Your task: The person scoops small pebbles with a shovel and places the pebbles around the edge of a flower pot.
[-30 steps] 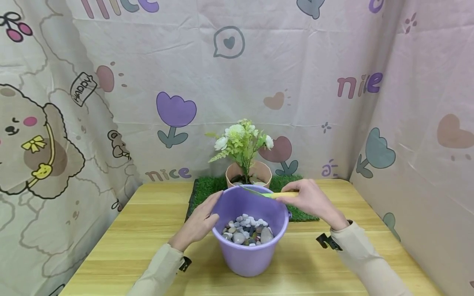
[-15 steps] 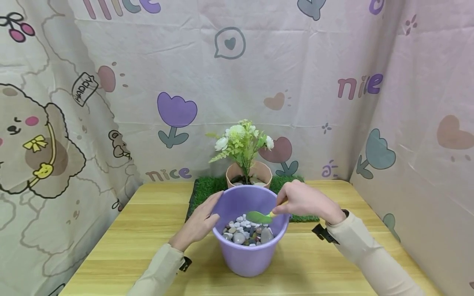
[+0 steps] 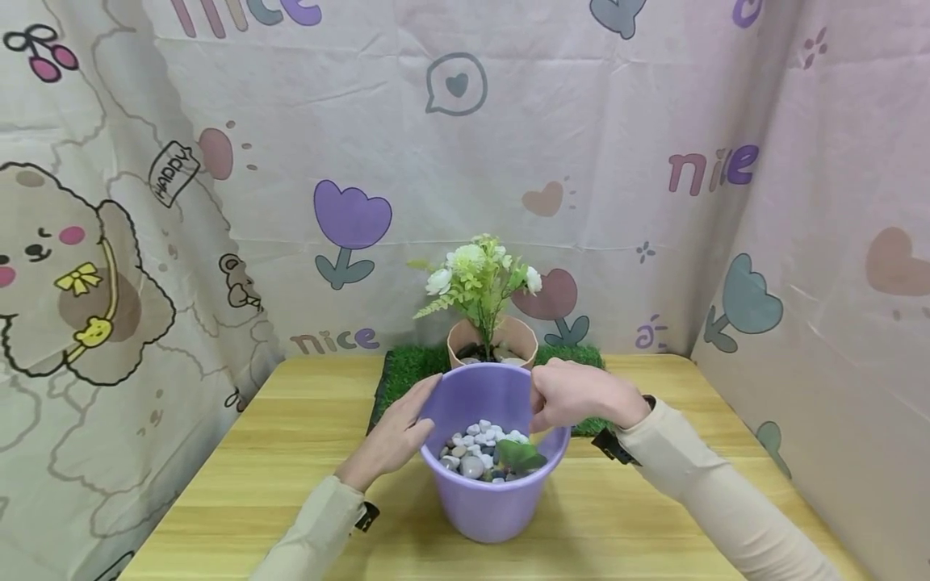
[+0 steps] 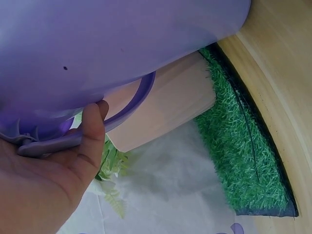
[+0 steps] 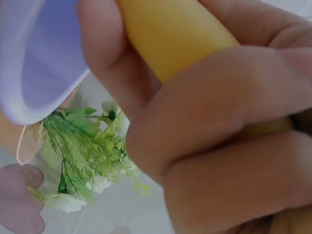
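Observation:
A purple bucket [image 3: 488,508] stands on the table, holding white, grey and brown pebbles [image 3: 472,452]. My right hand [image 3: 577,393] reaches over its right rim and grips a small garden trowel [image 3: 519,456] by the yellow handle [image 5: 175,34]. The trowel's green blade points down into the pebbles at the right side of the bucket; its tip is hard to make out. At the left rim my left hand [image 3: 392,432] holds the bucket. In the left wrist view, its fingers [image 4: 91,131] bend against the outer wall, by the purple bail handle [image 4: 131,105].
Directly behind the bucket is a peach flowerpot [image 3: 525,343] with white flowers and green leaves [image 3: 475,274]. It stands on a mat of artificial grass [image 3: 407,371]. Printed cloth [image 3: 625,121] hangs behind and at both sides of the wooden table [image 3: 291,452].
My right hand has moved left and brought the trowel from above the rim down into the bucket, its blade now at the pebbles. The left hand keeps its place on the rim.

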Motion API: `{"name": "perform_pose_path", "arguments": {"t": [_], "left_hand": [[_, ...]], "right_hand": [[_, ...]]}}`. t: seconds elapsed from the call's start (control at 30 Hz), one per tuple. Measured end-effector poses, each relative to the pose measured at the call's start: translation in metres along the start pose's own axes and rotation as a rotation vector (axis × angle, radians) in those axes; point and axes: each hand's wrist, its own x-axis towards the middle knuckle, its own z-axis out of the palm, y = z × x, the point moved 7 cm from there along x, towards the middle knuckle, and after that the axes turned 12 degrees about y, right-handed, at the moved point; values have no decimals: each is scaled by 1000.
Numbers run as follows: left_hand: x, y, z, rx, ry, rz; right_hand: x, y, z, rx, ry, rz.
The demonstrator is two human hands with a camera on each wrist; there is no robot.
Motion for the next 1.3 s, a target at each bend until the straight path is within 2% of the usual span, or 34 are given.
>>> {"name": "perform_pose_path", "arguments": {"t": [0.17, 0.37, 0.47, 0.6, 0.83, 1.13, 1.3], "left_hand": [[0, -1, 0, 7, 6, 8], [0, -2, 0, -11, 7, 1], [-1, -2, 1, -10, 8, 5], [-1, -2, 1, -5, 12, 11], [0, 1, 0, -7, 25, 29], [-1, 0, 0, -18, 19, 19], [-1, 0, 0, -19, 23, 21]], "right_hand": [[0, 2, 2, -1, -36, 27], [5, 2, 5, -80, 33, 89], [6, -2, 6, -163, 93, 58], [3, -6, 6, -240, 172, -23], [-8, -6, 6, -255, 267, -170], [-10, 7, 11, -173, 301, -187], [-6, 16, 17, -148, 276, -193]]}}
